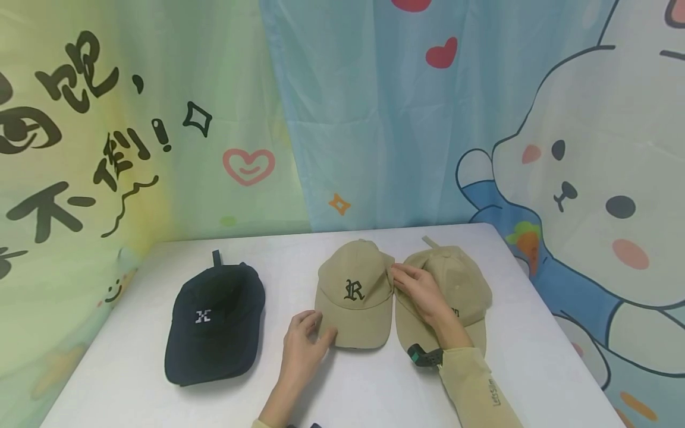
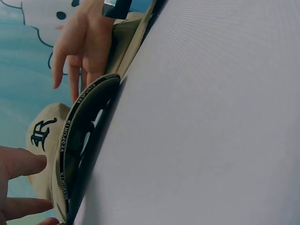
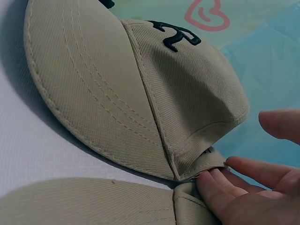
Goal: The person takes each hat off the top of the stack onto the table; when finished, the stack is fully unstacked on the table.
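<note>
A beige baseball cap [image 1: 354, 300] with a dark embroidered letter R lies in the middle of the table, brim toward me. At its left brim edge is my left hand [image 1: 305, 345], thumb apart from the fingers and fingertips right at the brim. My right hand [image 1: 423, 291] reaches over a second beige cap [image 1: 462, 279] to the first cap's right side. In the right wrist view, the right hand's fingertips [image 3: 228, 162] touch the lower back edge of the R cap [image 3: 187, 93], with the thumb held away. Lettering on the second cap is partly hidden by the right wrist.
A black cap [image 1: 219, 327] with a small white emblem lies on the left of the white table [image 1: 369, 386]. The two beige caps are side by side, almost meeting. Behind the table hangs a printed curtain [image 1: 342, 119] with a cartoon bear on the right.
</note>
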### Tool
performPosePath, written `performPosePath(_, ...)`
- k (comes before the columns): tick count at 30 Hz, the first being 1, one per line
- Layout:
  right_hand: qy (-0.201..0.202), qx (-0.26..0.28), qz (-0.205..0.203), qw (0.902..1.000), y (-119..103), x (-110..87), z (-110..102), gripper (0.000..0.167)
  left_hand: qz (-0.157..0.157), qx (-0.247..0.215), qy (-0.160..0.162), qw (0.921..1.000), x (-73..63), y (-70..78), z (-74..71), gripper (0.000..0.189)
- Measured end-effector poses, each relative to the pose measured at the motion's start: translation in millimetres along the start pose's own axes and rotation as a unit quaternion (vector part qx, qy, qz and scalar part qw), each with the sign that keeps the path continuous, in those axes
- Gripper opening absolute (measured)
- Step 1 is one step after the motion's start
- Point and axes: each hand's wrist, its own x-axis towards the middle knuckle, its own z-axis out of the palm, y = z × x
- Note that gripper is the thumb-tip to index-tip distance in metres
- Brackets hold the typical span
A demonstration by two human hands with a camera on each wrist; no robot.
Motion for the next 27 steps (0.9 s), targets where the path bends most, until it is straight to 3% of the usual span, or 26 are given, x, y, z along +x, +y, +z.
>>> performPosePath(17,0.009,0.002,0.012,0.9999,-9,-2.1,4,0.059,0.001,-0.024,0.001,0.9997,1.5,2.1,-6.6,0.043)
performPosePath(27,0.044,-0.036,-0.009,0.9983,-28,-9.4,5,0.059,0.004,-0.096,0.023,0.9951,8.0,14.7,-32.9,0.033)
